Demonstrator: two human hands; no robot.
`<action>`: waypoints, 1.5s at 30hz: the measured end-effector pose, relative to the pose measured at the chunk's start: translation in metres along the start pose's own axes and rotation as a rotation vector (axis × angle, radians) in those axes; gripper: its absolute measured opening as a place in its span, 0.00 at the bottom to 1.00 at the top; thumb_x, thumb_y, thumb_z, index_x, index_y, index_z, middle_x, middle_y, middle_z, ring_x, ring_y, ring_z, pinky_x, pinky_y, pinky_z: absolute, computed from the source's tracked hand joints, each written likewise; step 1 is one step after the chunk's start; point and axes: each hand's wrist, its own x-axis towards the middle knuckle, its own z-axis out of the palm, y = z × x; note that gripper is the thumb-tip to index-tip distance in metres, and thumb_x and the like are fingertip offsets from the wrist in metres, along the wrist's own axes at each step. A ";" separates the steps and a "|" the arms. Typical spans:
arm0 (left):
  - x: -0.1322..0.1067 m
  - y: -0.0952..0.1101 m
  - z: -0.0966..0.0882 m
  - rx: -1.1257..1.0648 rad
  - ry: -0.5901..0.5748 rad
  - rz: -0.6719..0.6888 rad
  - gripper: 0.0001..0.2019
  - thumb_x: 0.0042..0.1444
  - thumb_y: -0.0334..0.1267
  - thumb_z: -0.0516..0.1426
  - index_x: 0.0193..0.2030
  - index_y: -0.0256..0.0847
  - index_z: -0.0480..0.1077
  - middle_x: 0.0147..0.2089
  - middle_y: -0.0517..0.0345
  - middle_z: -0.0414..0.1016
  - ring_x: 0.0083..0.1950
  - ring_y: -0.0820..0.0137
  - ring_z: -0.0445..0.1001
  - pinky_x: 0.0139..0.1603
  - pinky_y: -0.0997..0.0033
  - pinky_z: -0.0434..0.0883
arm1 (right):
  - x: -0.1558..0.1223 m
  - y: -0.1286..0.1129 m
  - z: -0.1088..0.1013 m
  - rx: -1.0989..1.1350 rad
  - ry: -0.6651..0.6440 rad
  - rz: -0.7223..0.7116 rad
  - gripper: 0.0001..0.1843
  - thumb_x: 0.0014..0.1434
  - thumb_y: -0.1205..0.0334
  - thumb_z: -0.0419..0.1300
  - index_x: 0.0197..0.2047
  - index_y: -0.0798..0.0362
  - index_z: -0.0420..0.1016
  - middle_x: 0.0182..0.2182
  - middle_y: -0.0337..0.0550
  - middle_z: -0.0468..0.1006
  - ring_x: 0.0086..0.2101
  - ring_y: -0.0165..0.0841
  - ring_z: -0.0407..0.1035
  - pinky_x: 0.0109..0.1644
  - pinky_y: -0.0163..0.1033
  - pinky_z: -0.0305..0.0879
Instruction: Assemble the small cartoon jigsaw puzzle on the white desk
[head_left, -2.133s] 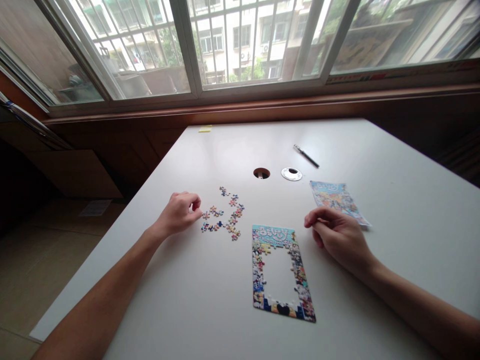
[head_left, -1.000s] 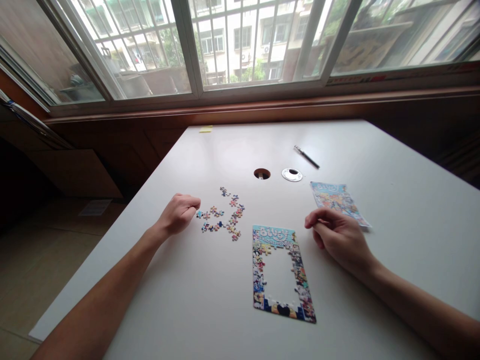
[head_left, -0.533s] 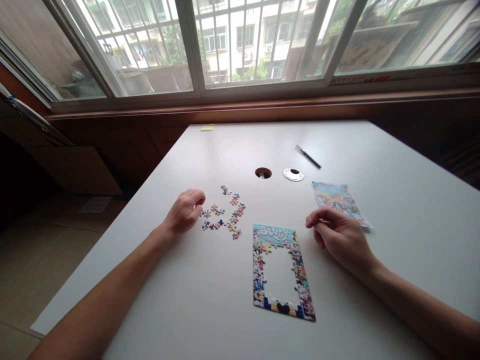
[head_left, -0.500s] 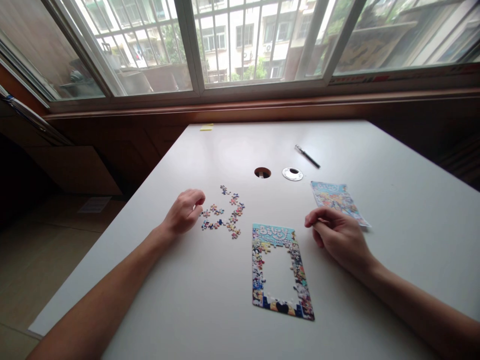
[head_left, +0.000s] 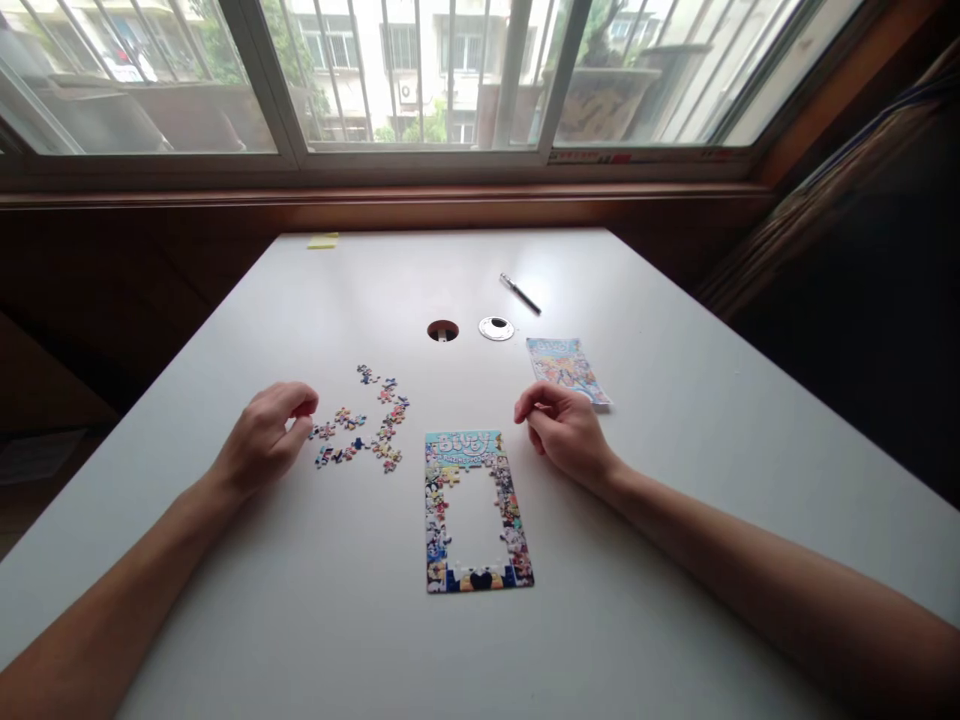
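Observation:
My left hand (head_left: 268,436) rests on the white table with its fingers curled in, just left of several loose jigsaw pieces (head_left: 390,420); no piece shows in it. A partly filled jigsaw puzzle (head_left: 436,520) lies in front of me. Its border and blue title strip are filled, while the middle shows a bare pale backing. To the upper right of the puzzle, my right hand (head_left: 566,432) is closed, thumb against curled fingers. Whatever it may hold is hidden. Behind that hand lies a small picture sheet (head_left: 566,365) with a matching blue title, its lower edge partly covered.
Farther back on the table (head_left: 337,620) are a round cable hole (head_left: 442,331), its metal cover (head_left: 496,328) and a black pen (head_left: 520,294). A yellow sticky note (head_left: 323,241) is at the far left edge. A barred window (head_left: 420,80) stands beyond.
My view has turned to the right, so everything appears farther left. Both hands keep about the same curled pose and place beside the pieces and puzzle.

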 end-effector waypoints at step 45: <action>0.005 0.008 0.000 0.014 -0.038 0.064 0.11 0.64 0.37 0.54 0.47 0.47 0.77 0.48 0.56 0.80 0.53 0.62 0.73 0.60 0.58 0.60 | 0.002 0.007 -0.002 -0.032 -0.006 -0.015 0.07 0.52 0.71 0.53 0.29 0.52 0.70 0.21 0.35 0.72 0.15 0.23 0.61 0.17 0.32 0.52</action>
